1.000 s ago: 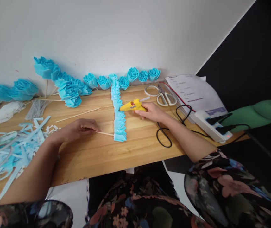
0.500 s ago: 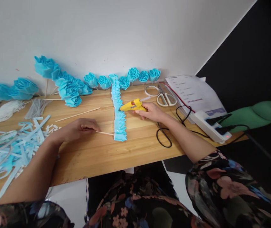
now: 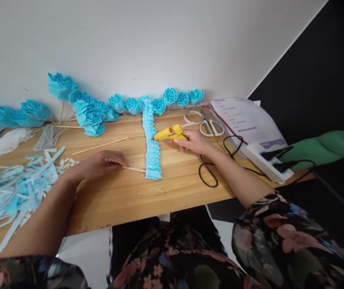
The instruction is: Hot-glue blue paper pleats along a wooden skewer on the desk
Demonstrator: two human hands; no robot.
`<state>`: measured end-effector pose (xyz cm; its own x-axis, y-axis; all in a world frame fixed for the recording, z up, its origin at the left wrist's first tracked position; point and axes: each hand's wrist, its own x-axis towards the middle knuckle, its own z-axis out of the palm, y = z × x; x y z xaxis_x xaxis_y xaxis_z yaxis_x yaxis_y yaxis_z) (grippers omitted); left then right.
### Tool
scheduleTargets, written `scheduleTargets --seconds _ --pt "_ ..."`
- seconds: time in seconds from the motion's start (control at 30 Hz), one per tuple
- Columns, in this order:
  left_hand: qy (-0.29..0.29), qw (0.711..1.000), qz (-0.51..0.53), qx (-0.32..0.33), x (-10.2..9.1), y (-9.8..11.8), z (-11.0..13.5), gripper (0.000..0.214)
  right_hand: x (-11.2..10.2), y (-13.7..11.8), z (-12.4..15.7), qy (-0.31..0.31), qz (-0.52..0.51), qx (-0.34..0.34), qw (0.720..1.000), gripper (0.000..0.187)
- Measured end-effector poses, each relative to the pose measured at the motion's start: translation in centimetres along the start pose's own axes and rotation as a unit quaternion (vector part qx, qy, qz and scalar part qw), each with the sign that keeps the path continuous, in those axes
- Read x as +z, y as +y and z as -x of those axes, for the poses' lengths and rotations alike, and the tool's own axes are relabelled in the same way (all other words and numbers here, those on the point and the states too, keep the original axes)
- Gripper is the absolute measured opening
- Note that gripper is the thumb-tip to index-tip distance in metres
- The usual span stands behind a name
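Note:
A pleated blue paper strip (image 3: 153,154) lies lengthwise on the wooden table, running from the flowers at the wall toward me. My right hand (image 3: 192,141) is closed around a yellow hot glue gun (image 3: 169,133), whose nozzle is at the strip's right part, about midway along. Shiny glue shows on the strip's near half. Between the fingers of my left hand (image 3: 109,161) is a thin wooden stick (image 3: 135,169); its far end meets the strip's near left corner. Another wooden stick (image 3: 100,145) rests on the table behind that hand.
Blue paper roses (image 3: 89,114) line the wall. Blue and white paper scraps (image 3: 24,184) pile up at left. Scissors (image 3: 211,127), a tape roll (image 3: 193,117), printed sheets (image 3: 244,118) and a power strip (image 3: 265,162) with a black cord (image 3: 208,172) lie at right.
The view has shifted slightly. Both hands keep their holds, and the glue gun's nozzle stays at about the same spot on the blue strip.

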<state>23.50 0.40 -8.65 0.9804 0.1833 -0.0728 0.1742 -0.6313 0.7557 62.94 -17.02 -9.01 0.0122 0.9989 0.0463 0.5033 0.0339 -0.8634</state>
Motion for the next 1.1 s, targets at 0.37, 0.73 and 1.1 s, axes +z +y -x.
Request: scheduleTargets --seconds 0.37,0.73,1.1 --pt "-0.003 1.000 0.011 -0.010 0.1 0.2 -0.2 0.039 0.7 -0.5 -0.6 0.007 0.027 0.002 1.000 0.044" --pt "0.008 1.000 0.004 0.003 0.3 -0.1 -0.6 0.036 0.8 -1.1 -0.8 -0.019 0.002 0.044 0.999 0.037" --pt "0.013 1.000 0.009 -0.007 0.2 0.2 -0.6 0.041 -1.2 -2.7 -2.8 -0.070 0.005 0.080 0.994 0.014"
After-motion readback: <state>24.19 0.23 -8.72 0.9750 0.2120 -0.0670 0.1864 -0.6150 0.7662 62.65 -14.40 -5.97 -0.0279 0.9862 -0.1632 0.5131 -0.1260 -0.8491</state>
